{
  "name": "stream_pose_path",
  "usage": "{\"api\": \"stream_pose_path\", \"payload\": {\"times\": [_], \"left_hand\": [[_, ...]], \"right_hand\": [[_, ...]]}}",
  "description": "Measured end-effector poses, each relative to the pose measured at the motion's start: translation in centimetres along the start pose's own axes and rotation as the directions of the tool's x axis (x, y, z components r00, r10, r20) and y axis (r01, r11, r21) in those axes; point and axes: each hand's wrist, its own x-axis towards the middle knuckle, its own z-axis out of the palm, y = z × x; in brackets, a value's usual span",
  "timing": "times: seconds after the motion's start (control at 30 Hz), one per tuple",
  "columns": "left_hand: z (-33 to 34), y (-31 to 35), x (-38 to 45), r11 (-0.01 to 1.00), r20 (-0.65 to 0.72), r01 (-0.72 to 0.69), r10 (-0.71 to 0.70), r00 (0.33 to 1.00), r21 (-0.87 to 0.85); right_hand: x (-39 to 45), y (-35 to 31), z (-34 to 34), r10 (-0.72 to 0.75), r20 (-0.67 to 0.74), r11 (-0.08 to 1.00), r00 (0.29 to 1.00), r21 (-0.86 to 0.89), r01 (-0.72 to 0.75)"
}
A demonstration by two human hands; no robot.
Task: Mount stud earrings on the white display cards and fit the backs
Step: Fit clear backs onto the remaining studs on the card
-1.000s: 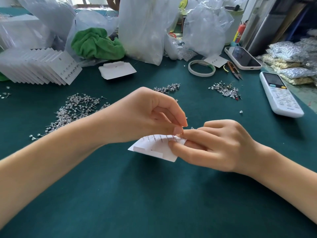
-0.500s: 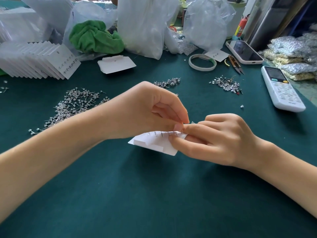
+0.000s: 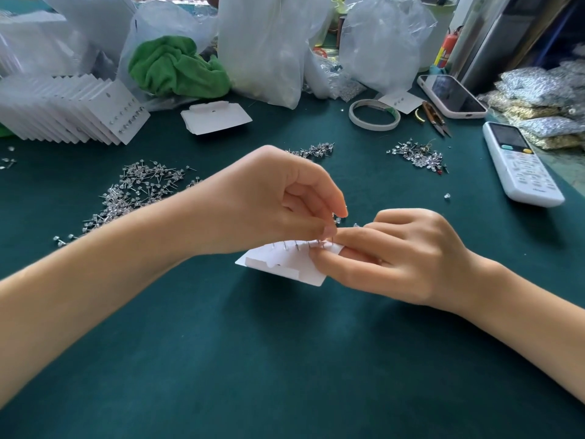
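Observation:
A white display card (image 3: 285, 263) is held back side up just above the green table, with several stud posts sticking up along its far edge. My left hand (image 3: 278, 201) curls over that edge and its thumb and fingertips pinch a stud earring (image 3: 337, 220) at the card's right corner. My right hand (image 3: 399, 255) pinches the card's right end between thumb and fingers. Loose stud earrings lie in a big pile (image 3: 142, 188) at the left and in smaller piles (image 3: 418, 155) behind the hands.
A fanned stack of filled cards (image 3: 72, 112) and a blank folded card (image 3: 215, 117) lie at the back left. Plastic bags, a green cloth (image 3: 177, 69), a tape roll (image 3: 373, 115), snips (image 3: 435, 120), a phone (image 3: 451, 95) and a white remote (image 3: 519, 163) line the back and right.
Both hands stay on the card. The left fingertips have lifted slightly with a stud at the card's right corner, and the view has shifted a little.

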Motion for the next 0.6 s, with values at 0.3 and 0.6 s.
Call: {"api": "stream_pose_path", "payload": {"times": [0.3, 0.6], "left_hand": [[0.14, 0.06, -0.05, 0.999, 0.029, 0.006, -0.007, 1.000, 0.047], [0.00, 0.22, -0.11, 0.997, 0.057, -0.009, 0.005, 0.998, 0.076]], "right_hand": [[-0.01, -0.22, 0.17, -0.010, -0.010, 1.000, 1.000, -0.008, 0.010], [0.06, -0.31, 0.23, 0.001, -0.010, 1.000, 1.000, -0.010, -0.001]]}}
